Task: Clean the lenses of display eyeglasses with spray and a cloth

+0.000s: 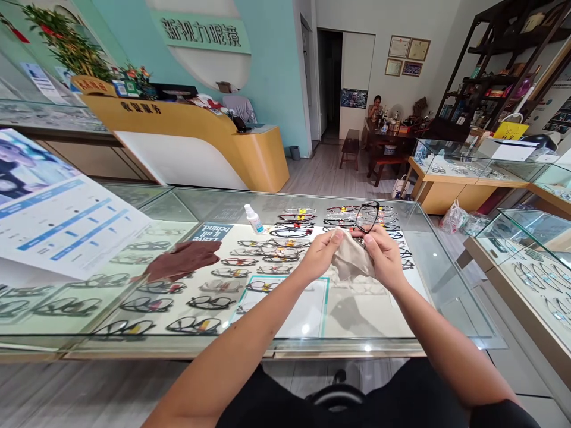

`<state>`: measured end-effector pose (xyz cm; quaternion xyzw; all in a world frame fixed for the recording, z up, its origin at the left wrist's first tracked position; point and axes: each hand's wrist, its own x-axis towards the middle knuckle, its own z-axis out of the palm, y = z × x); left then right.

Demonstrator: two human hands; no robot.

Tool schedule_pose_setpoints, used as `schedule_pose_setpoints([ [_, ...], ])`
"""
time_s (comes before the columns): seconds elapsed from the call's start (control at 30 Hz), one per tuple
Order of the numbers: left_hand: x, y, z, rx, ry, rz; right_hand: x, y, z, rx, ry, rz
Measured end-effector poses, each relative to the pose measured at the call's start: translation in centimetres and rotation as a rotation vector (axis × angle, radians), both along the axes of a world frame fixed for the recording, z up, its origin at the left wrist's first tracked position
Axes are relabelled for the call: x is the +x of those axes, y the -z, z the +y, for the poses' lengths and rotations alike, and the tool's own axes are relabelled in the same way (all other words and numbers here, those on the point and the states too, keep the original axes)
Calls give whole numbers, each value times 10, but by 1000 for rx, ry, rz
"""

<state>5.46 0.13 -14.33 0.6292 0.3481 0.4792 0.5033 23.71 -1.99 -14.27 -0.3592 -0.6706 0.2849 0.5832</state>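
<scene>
Above the glass display case (375,309), my left hand (322,254) pinches one side of a beige cloth (350,258), which hangs down between my hands. In my right hand (384,252) is a pair of dark-framed eyeglasses (368,216), its lens rim sticking up above the fingers. Part of the frame is hidden behind that hand and the cloth. The cloth's other side touches my right fingers. On the glass top stand a small white spray bottle (254,219) and, to its left, a crumpled brown cloth (182,260).
Many eyeglass frames (210,302) lie inside the case. A calendar (66,208) stands at the left. Behind are a yellow and white counter (191,137) and, far back, a seated person (376,110) at a dark table. More glass cases (530,267) line the right.
</scene>
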Motion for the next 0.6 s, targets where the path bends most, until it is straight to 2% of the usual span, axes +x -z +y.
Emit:
schedule_pose_setpoints([
  [0.27,-3,-2,6,-207,-43,-194,2,-1,0,33,-17,-66],
  [0.5,-8,-2,14,-257,-135,-292,0,-4,-2,-35,-86,-128],
  [0.6,-10,-2,16,-251,-138,-335,-1,-5,-3,-65,-104,-156],
])
